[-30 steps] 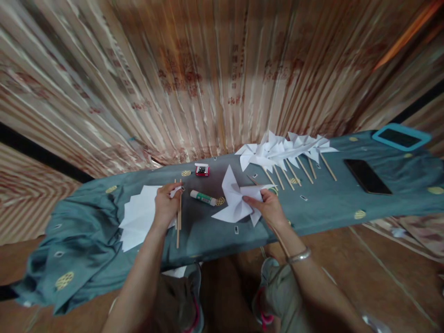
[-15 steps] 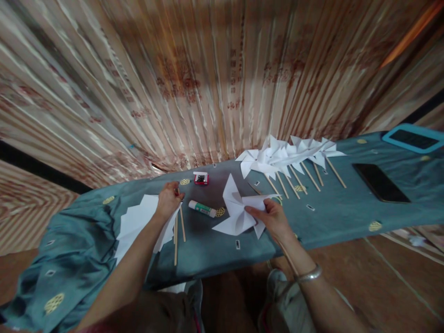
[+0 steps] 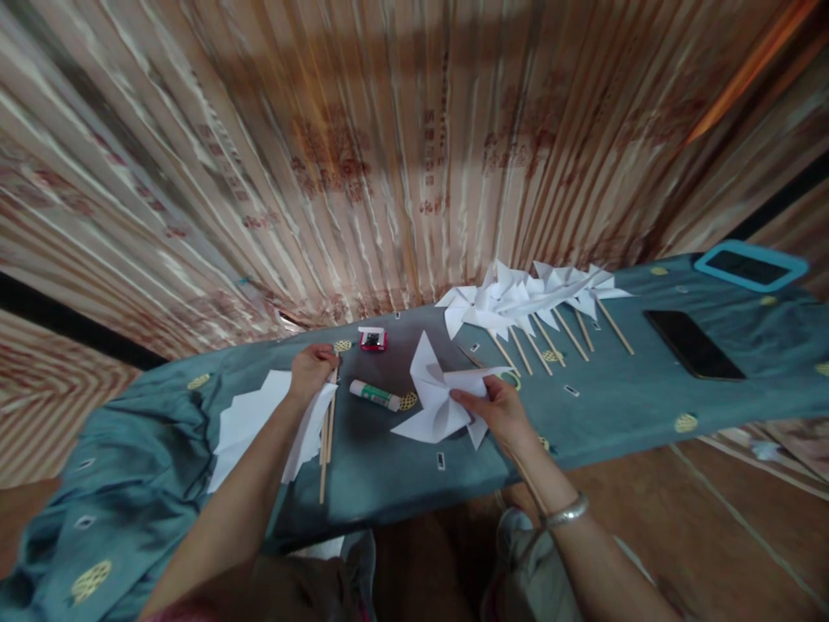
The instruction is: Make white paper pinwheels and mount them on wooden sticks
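My right hand (image 3: 502,410) is closed on one blade of a white paper pinwheel (image 3: 433,399), thumb on top, and holds it over the cloth. At the left, my left hand (image 3: 313,371) pinches the upper end of a thin wooden stick (image 3: 331,423). Another wooden stick (image 3: 323,471) lies close beside it. White paper sheets (image 3: 249,419) are spread under and beside my left wrist. Between the hands lies a glue stick (image 3: 374,396) with a green label. Behind it sits a small red box (image 3: 373,339) with dark contents.
Finished white pinwheels on sticks (image 3: 531,298) lie overlapping in a row at the back right. A dark phone (image 3: 694,344) and a blue-framed tablet-like device (image 3: 751,265) lie farther right. The table has a green cloth (image 3: 622,402); a striped curtain (image 3: 389,173) hangs behind.
The stick at my left fingers has shifted left, closer to the other stick. My right hand keeps hold of the pinwheel. The whole view has shifted slightly.
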`<action>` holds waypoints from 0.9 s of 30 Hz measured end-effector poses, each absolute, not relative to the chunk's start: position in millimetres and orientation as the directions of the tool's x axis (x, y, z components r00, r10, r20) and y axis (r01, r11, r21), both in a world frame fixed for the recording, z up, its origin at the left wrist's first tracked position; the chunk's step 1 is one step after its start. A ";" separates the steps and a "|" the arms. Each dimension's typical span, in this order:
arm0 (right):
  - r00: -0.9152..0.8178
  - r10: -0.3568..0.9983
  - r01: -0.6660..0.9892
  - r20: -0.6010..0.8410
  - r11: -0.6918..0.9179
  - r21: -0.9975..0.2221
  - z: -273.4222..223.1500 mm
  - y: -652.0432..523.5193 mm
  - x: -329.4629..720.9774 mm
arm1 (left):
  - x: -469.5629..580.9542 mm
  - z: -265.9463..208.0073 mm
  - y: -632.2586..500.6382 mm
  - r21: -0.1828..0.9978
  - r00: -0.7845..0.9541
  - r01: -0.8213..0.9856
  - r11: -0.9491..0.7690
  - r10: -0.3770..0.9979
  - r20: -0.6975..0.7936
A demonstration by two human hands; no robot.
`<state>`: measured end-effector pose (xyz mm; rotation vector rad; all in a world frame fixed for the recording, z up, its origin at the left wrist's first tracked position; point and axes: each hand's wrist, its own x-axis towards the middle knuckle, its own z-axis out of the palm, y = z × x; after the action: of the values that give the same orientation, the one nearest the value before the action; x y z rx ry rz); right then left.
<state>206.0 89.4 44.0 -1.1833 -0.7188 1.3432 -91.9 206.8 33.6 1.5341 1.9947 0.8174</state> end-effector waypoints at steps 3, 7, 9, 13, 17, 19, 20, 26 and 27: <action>0.159 0.957 -0.352 -0.244 -0.175 -0.919 44.6 89.7 206.2 | -86.4 49.0 204.6 0.888 -0.297 0.426 0.173 0.954 -0.043; 0.142 0.957 -0.391 -0.255 -0.182 -0.902 47.5 89.0 205.3 | -79.4 90.3 185.1 0.992 -0.339 0.116 0.055 0.941 -0.012; 0.115 0.959 -0.442 -0.258 -0.184 -0.878 49.7 88.1 205.9 | -74.1 113.8 165.0 1.000 -0.344 0.013 0.013 0.939 -0.008; 0.031 0.970 -0.561 -0.241 -0.183 -0.807 54.1 85.7 212.1 | -46.4 134.5 112.5 0.888 -0.187 -0.460 -0.015 0.979 -0.081; -0.004 0.974 -0.594 -0.226 -0.184 -0.783 54.9 82.1 220.7 | 0.2 103.2 74.5 0.675 0.034 -0.681 0.283 0.933 -0.357; -0.016 0.977 -0.601 -0.212 -0.179 -0.779 54.5 80.0 223.3 | 19.4 82.6 67.8 0.545 0.125 -0.746 0.382 0.885 -0.449; -0.022 0.978 -0.602 -0.206 -0.177 -0.779 54.3 79.1 224.0 | 26.2 74.7 67.1 0.524 0.144 -0.751 0.401 0.875 -0.463; -0.053 0.977 -0.579 -0.208 -0.200 -0.791 55.3 76.9 221.7 | 34.9 63.8 76.4 0.469 0.202 -0.758 0.453 0.848 -0.491; -0.053 0.976 -0.581 -0.210 -0.201 -0.789 56.2 76.5 220.2 | 34.5 64.6 77.5 0.474 0.209 -0.752 0.457 0.849 -0.486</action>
<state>220.2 76.5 56.2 -0.8845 -0.6132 1.5849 34.5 77.5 64.6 0.1455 0.7758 1.1185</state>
